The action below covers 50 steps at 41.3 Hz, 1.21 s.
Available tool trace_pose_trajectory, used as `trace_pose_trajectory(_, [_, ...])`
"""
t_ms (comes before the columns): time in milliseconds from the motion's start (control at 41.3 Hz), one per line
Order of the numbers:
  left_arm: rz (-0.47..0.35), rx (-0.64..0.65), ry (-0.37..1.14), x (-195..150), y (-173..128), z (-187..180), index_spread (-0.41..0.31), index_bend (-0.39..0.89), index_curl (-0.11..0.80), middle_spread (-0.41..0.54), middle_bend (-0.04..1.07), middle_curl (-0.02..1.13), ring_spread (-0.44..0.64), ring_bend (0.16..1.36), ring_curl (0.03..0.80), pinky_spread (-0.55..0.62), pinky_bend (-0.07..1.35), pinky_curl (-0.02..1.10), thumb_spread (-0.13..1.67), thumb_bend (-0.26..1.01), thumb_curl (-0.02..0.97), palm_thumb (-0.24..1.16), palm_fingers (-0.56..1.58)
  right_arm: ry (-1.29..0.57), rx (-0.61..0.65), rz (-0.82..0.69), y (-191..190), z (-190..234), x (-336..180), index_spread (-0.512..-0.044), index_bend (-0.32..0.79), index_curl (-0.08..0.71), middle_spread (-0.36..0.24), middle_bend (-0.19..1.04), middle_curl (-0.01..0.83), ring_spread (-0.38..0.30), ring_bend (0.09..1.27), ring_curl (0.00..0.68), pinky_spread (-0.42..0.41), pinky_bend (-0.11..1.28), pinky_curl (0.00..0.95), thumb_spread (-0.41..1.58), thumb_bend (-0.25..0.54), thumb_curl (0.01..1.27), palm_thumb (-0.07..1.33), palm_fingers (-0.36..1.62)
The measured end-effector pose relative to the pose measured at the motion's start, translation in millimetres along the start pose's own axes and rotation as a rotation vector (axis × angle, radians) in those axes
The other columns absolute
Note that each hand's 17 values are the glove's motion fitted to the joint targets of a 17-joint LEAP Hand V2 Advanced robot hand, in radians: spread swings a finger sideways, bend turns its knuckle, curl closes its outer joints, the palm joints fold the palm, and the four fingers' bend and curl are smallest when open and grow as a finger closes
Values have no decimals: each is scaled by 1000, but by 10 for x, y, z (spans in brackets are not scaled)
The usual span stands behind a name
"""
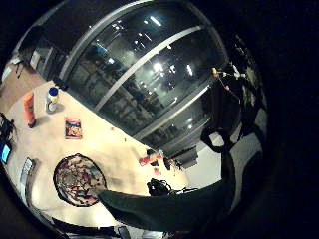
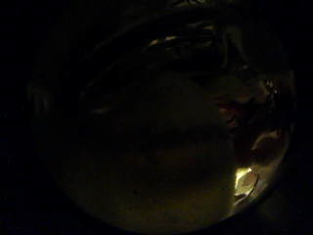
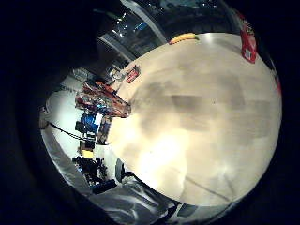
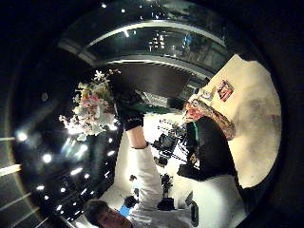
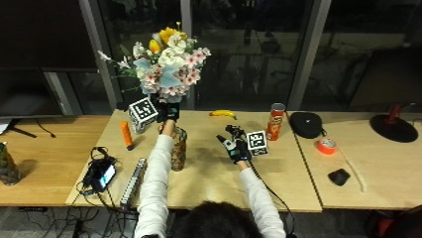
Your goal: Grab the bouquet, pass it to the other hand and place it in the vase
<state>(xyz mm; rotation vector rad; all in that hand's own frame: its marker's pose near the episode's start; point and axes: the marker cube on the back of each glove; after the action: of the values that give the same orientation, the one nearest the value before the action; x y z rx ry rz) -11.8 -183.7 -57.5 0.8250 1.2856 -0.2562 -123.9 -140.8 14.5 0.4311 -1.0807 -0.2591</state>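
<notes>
We see the left arm stretched toward twelve o'clock, its white sleeve [image 5: 155,183] running straight up from the shoulder, the left hand [image 5: 167,112] raised high with its fingers curled round the bouquet's stems. The right arm reaches toward one o'clock with the elbow bent, the right hand [image 5: 234,144] held palm down, low, its fingers spread and relaxed, gripping nothing.
</notes>
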Motion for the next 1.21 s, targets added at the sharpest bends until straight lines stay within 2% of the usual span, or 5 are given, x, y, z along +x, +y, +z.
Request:
trace_pose_trajectory(291, [-127,-217,-64,-440,274,32,-315,332,568,-322,724,556,-365,857,487,-405,698,507,422,-73,743,802,1247,-51,-36,-125,-21,10,-207,-259,167,390,-66,265,399,-37,257,306,250,172,299,1030,-21,496,803,612])
trace_pose_trajectory(339, [-175,-401,-173,-827,510,-86,-158,132,520,-206,630,540,-183,687,454,-169,444,454,580,-128,681,658,210,-48,-54,-169,21,-8,-269,-258,169,390,-66,263,399,-37,251,306,254,168,297,1032,-19,497,807,613])
trace_pose_trajectory(412, [-281,-557,-214,-1459,834,-316,-17,74,498,45,431,573,39,675,534,53,545,555,661,-120,615,537,-425,92,52,-181,-101,-2,-96,-257,172,389,-63,262,400,-31,241,307,255,165,293,1038,-16,495,813,613])
trace_pose_trajectory(605, [-304,-592,-184,-1989,1093,-706,150,33,339,326,163,323,351,514,306,351,375,353,770,-55,522,464,-294,52,-44,26,38,7,68,-257,182,396,-59,249,399,-17,209,307,256,159,283,1046,-11,503,843,609])
trace_pose_trajectory(1211, [-47,-529,-215,-878,788,-1067,163,89,176,472,163,238,553,445,248,508,273,301,843,-40,389,380,-184,166,-77,83,354,-225,564,-258,178,397,-52,210,400,-4,193,308,255,164,276,1048,-15,527,886,607])
